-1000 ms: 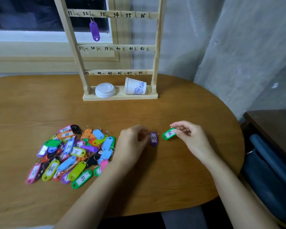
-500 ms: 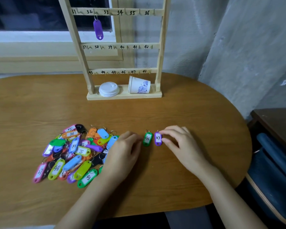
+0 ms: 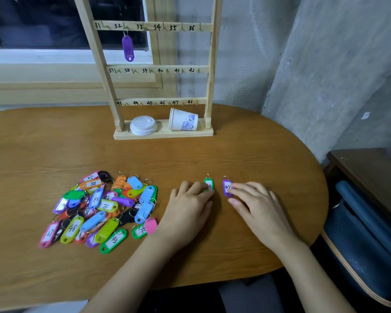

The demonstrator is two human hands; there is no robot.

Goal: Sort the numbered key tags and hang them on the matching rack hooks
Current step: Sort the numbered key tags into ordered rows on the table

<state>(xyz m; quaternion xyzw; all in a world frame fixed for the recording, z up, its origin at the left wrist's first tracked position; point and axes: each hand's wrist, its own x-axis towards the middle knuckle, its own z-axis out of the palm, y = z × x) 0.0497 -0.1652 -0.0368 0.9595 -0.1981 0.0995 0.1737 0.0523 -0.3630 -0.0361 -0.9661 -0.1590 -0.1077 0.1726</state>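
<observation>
Nearest the body, the left hand (image 3: 187,208) lies flat and relaxed on the table (image 3: 212,159), its fingertips resting on the lower end of the green tag (image 3: 209,184), gripping nothing. The right hand (image 3: 257,206) is likewise spread low, its fingertips touching the purple tag (image 3: 227,187) marked 47. Both tags lie flat, rings pointing away. They look like light, stiff plastic that would skid under a push. The thin wire ring is probably the part to thread over a hook, so a pinch across the body's edges seems the best hold. To the left sits the pile of tags (image 3: 104,208), unsorted. Farther back stands the rack (image 3: 160,71), with one hung tag (image 3: 128,48) at hook 32. Half a second ago the two tags lay just beside each other, and now a clear gap separates them. A second ago the purple one was on the left and the green on the right.
</observation>
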